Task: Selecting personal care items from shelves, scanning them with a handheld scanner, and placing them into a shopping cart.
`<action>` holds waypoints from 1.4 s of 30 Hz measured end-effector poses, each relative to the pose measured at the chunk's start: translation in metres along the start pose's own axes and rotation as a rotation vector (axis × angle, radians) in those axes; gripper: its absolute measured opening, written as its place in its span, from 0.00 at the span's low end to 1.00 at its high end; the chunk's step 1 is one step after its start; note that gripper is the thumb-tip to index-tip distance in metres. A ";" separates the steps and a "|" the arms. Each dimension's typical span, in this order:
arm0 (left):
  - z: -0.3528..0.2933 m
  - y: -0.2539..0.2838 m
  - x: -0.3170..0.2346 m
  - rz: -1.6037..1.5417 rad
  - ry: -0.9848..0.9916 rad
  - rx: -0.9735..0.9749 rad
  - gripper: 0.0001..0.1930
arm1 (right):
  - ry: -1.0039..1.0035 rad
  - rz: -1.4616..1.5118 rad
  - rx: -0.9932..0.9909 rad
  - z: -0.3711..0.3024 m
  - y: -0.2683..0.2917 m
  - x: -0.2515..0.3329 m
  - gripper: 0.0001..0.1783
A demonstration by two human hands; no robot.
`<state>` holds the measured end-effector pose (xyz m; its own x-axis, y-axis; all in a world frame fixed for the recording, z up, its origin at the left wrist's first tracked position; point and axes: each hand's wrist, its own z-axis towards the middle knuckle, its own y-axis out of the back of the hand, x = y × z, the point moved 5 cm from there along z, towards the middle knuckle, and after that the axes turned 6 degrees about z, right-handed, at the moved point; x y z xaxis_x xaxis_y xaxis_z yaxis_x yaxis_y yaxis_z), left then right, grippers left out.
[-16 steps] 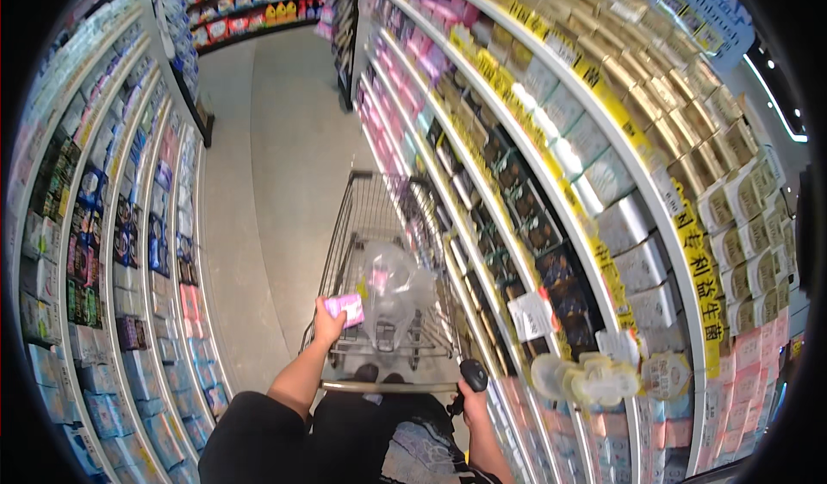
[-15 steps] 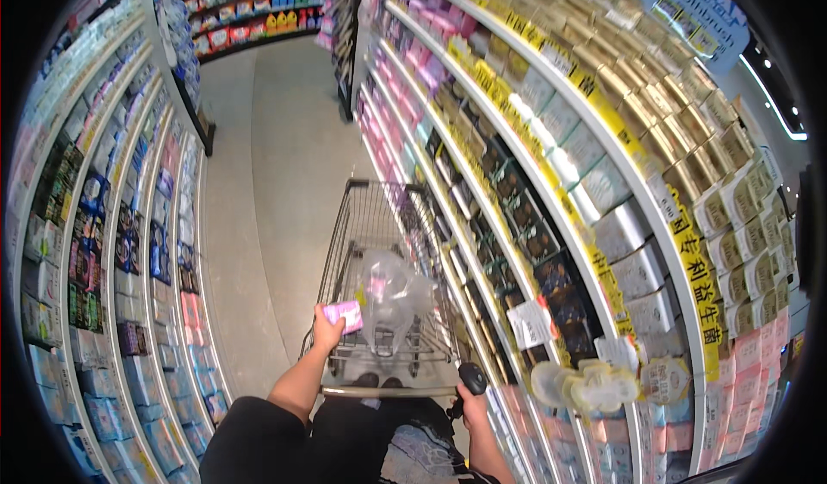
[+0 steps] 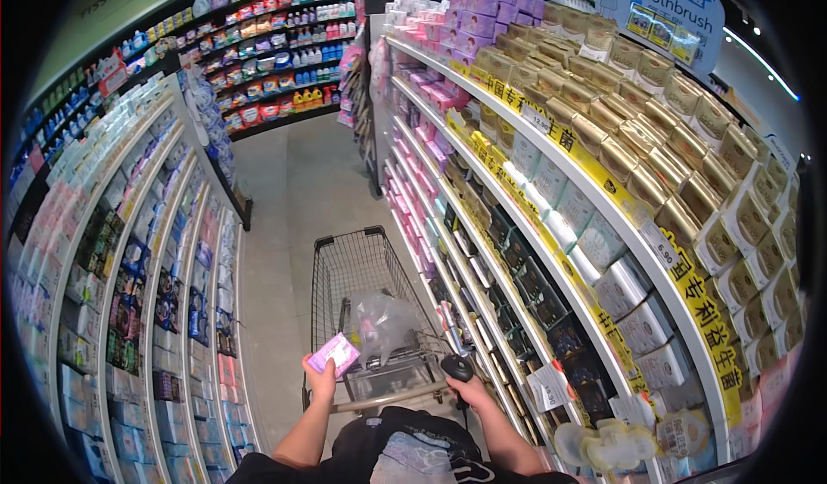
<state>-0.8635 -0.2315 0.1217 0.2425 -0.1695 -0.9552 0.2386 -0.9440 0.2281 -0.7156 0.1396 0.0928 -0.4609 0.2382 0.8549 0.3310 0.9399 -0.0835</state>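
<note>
My left hand (image 3: 320,384) is closed round a small pink-and-purple packet (image 3: 334,354), the thumb lying on its front. It is held above the near left corner of a wire shopping cart (image 3: 348,237). My right hand (image 3: 469,392) is wrapped round the right end of the cart's handle (image 3: 379,399), beside a rounded black end piece (image 3: 457,367). A clear plastic bag (image 3: 379,322) lies inside the cart; what it contains is hard to make out, though something pink shows through.
Shelving with gold boxes (image 3: 655,152) and yellow label strips runs close along the cart's right. Shelves of small packs (image 3: 129,320) line the left. Grey floor (image 3: 280,225) lies between them, and a stocked shelf wall (image 3: 284,53) crosses the far end.
The view has tilted up, bringing more of the far shelves and upper right display into sight. The packet is still in my left hand, its front now turned more upward.
</note>
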 end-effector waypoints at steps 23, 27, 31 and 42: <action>0.131 0.009 -0.054 0.403 -0.388 -0.394 0.32 | 0.030 -0.433 0.278 0.198 -0.138 0.118 0.20; 0.200 0.020 -0.048 0.343 -0.423 -0.369 0.32 | -0.012 -0.466 0.305 0.224 -0.176 0.136 0.21; 0.274 0.018 -0.068 0.296 -0.489 -0.328 0.32 | 0.015 -0.437 0.248 0.263 -0.204 0.157 0.19; 0.467 -0.004 -0.116 0.244 -0.378 -0.215 0.30 | 0.015 -0.367 0.134 0.366 -0.275 0.208 0.23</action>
<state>-1.3318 -0.3403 0.1432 -0.0327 -0.5063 -0.8617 0.4154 -0.7911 0.4490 -1.2039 0.0206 0.1064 -0.5161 -0.1226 0.8477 0.0351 0.9858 0.1639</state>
